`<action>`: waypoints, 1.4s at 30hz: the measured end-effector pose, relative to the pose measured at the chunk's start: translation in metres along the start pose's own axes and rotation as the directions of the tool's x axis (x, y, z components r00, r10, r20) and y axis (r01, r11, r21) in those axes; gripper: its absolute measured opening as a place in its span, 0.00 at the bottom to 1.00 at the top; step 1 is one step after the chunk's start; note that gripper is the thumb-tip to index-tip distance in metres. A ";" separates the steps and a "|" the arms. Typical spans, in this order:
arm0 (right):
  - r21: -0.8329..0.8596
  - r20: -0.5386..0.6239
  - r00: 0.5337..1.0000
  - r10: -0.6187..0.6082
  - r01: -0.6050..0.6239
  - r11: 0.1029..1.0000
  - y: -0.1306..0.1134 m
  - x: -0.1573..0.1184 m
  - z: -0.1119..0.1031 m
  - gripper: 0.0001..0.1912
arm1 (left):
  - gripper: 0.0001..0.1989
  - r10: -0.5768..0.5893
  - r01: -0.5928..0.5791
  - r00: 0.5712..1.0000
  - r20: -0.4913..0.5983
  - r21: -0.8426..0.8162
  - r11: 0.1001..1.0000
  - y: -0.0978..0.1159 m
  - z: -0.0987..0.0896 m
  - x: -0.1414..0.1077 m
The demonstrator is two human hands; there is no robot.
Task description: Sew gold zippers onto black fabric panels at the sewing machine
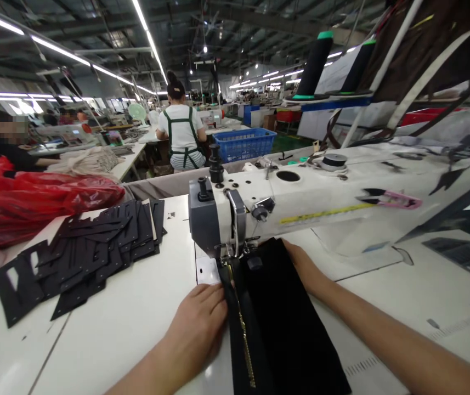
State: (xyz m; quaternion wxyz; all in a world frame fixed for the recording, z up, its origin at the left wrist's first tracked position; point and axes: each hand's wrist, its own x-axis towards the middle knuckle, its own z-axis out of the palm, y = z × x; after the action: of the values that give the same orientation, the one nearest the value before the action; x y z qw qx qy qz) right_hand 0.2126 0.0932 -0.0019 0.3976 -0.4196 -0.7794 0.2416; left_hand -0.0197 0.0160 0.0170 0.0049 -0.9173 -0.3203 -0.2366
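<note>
right hand's fingertips [300,260] hidden behind black fabric [288,318], fabric's near end cut off, seated worker's face blurred

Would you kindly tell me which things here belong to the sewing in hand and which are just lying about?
In hand: black fabric, gold zipper, sewing machine, left hand, right hand.
Lying about: cut black pieces, red plastic bag, pink snips, blue basket.
</note>
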 end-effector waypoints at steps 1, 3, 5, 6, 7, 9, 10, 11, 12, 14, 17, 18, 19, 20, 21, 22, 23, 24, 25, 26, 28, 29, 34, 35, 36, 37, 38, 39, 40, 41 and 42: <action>0.043 0.003 1.000 0.027 -0.027 0.999 0.006 0.002 -0.003 0.15 | 0.13 -0.047 0.047 0.998 0.029 -0.016 0.999 0.001 -0.001 -0.001; 0.104 -0.004 0.996 0.086 -0.085 0.991 0.012 0.003 -0.005 0.18 | 0.13 -0.140 0.142 0.989 0.045 -0.033 0.989 0.001 -0.002 -0.001; 0.136 -0.025 0.987 0.158 -0.153 0.979 0.014 0.003 -0.006 0.20 | 0.13 -0.204 0.204 0.979 0.027 -0.003 0.979 -0.001 -0.001 0.000; 0.143 -0.036 0.981 0.191 -0.184 0.972 0.015 0.003 -0.007 0.21 | 0.13 -0.217 0.217 0.976 0.018 0.021 0.976 -0.003 0.001 0.000; 0.152 -0.036 0.975 0.219 -0.211 0.966 0.015 0.004 -0.007 0.21 | 0.13 -0.219 0.219 0.976 0.014 0.042 0.975 -0.005 0.002 0.001; 0.175 -0.005 0.968 0.250 -0.245 0.953 0.016 0.004 -0.008 0.19 | 0.13 -0.212 0.210 0.977 0.024 0.073 0.975 -0.008 0.005 0.003; 0.179 0.013 0.968 0.252 -0.250 0.952 0.017 0.005 -0.008 0.18 | 0.13 -0.209 0.206 0.977 0.035 0.086 0.975 -0.008 0.006 0.004; 0.170 0.023 0.968 0.251 -0.251 0.953 0.017 0.004 -0.007 0.17 | 0.13 -0.210 0.205 0.977 0.044 0.098 0.974 -0.008 0.006 0.004; 0.148 0.026 0.969 0.245 -0.246 0.958 0.017 0.004 -0.007 0.17 | 0.12 -0.212 0.206 0.976 0.047 0.108 0.973 -0.008 0.006 0.005; 0.085 0.009 0.975 0.224 -0.224 0.971 0.017 0.003 -0.005 0.18 | 0.11 -0.209 0.201 0.976 0.059 0.121 0.972 -0.007 0.006 0.006; 0.067 -0.014 0.981 0.195 -0.194 0.979 0.014 0.001 -0.004 0.20 | 0.10 -0.189 0.176 0.979 0.072 0.156 0.972 -0.007 0.005 0.009; 0.077 -0.015 0.982 0.190 -0.188 0.979 0.012 0.001 -0.004 0.21 | 0.10 -0.185 0.167 0.979 0.088 0.173 0.970 -0.007 0.004 0.010; 0.082 -0.014 0.981 0.193 -0.191 0.978 0.011 0.001 -0.005 0.22 | 0.10 -0.185 0.164 0.977 0.102 0.187 0.969 -0.007 0.003 0.010; 0.080 -0.010 0.979 0.203 -0.202 0.976 0.010 0.000 -0.005 0.23 | 0.10 -0.191 0.167 0.975 0.112 0.192 0.967 -0.007 0.002 0.011; 0.071 -0.008 0.977 0.215 -0.214 0.974 0.009 0.000 -0.006 0.23 | 0.10 -0.201 0.178 0.973 0.117 0.185 0.967 -0.006 0.001 0.011; 0.055 -0.013 0.973 0.229 -0.227 0.972 0.008 -0.001 -0.008 0.23 | 0.10 -0.212 0.192 0.970 0.118 0.161 0.968 -0.005 -0.001 0.011; 0.043 -0.024 0.969 0.246 -0.245 0.969 0.006 -0.002 -0.009 0.23 | 0.11 -0.221 0.206 0.968 0.118 0.126 0.970 -0.003 -0.003 0.009; 0.045 -0.029 0.961 0.274 -0.273 0.961 0.003 -0.005 -0.011 0.23 | 0.12 -0.225 0.216 0.967 0.119 0.086 0.973 0.000 -0.005 0.008; 0.075 -0.015 0.947 0.322 -0.320 0.945 -0.001 -0.008 -0.012 0.24 | 0.15 -0.220 0.216 0.967 0.128 0.046 0.975 0.003 -0.007 0.006; 0.141 0.023 0.923 0.385 -0.384 0.912 -0.006 -0.013 -0.013 0.25 | 0.18 -0.205 0.206 0.968 0.145 0.010 0.978 0.006 -0.009 0.003; 0.355 0.167 0.842 0.513 -0.537 0.765 -0.019 -0.025 -0.012 0.26 | 0.23 -0.153 0.164 0.971 0.182 -0.043 0.986 0.012 -0.011 -0.001; 0.471 0.257 0.800 0.543 -0.594 0.652 -0.025 -0.031 -0.011 0.24 | 0.25 -0.121 0.133 0.975 0.186 -0.056 0.989 0.013 -0.011 -0.003; 0.710 0.443 0.768 0.462 -0.615 0.342 -0.047 -0.046 -0.003 0.18 | 0.21 -0.061 0.059 0.998 -0.024 -0.079 0.995 0.001 -0.005 -0.001; 0.729 0.389 0.808 0.442 -0.563 0.389 -0.048 -0.046 -0.002 0.22 | 0.18 -0.117 0.110 0.990 -0.075 -0.096 0.989 -0.003 -0.005 0.002; 0.744 0.312 0.862 0.400 -0.484 0.462 -0.049 -0.047 -0.001 0.27 | 0.16 -0.190 0.178 0.975 -0.115 -0.112 0.978 -0.006 -0.006 0.007; 0.740 0.229 0.919 0.320 -0.378 0.556 -0.050 -0.048 0.000 0.30 | 0.13 -0.281 0.264 0.949 -0.146 -0.123 0.957 -0.009 -0.009 0.011; 0.689 0.168 0.964 0.204 -0.263 0.675 -0.050 -0.049 0.002 0.30 | 0.11 -0.365 0.348 0.916 -0.166 -0.125 0.929 -0.010 -0.011 0.017; 0.595 0.155 0.985 0.074 -0.153 0.789 -0.051 -0.051 0.005 0.28 | 0.09 -0.428 0.412 0.886 -0.178 -0.123 0.903 -0.011 -0.014 0.022; 0.483 0.184 0.982 -0.035 -0.059 0.874 -0.051 -0.052 0.010 0.25 | 0.09 -0.471 0.454 0.863 -0.182 -0.129 0.882 -0.011 -0.017 0.027; 0.363 0.224 0.968 -0.109 0.021 0.931 -0.051 -0.053 0.015 0.21 | 0.09 -0.495 0.476 0.851 -0.175 -0.138 0.868 -0.010 -0.020 0.031; 0.237 0.247 0.957 -0.151 0.091 0.967 -0.050 -0.053 0.021 0.19 | 0.09 -0.517 0.498 0.840 -0.166 -0.145 0.855 -0.009 -0.021 0.034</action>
State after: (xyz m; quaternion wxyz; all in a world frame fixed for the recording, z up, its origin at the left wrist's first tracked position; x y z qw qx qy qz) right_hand 0.1897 0.0204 -0.0004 0.3492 -0.2877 -0.8175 0.3564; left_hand -0.0112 0.0394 0.0495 -0.0699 -0.7704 -0.5379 -0.3350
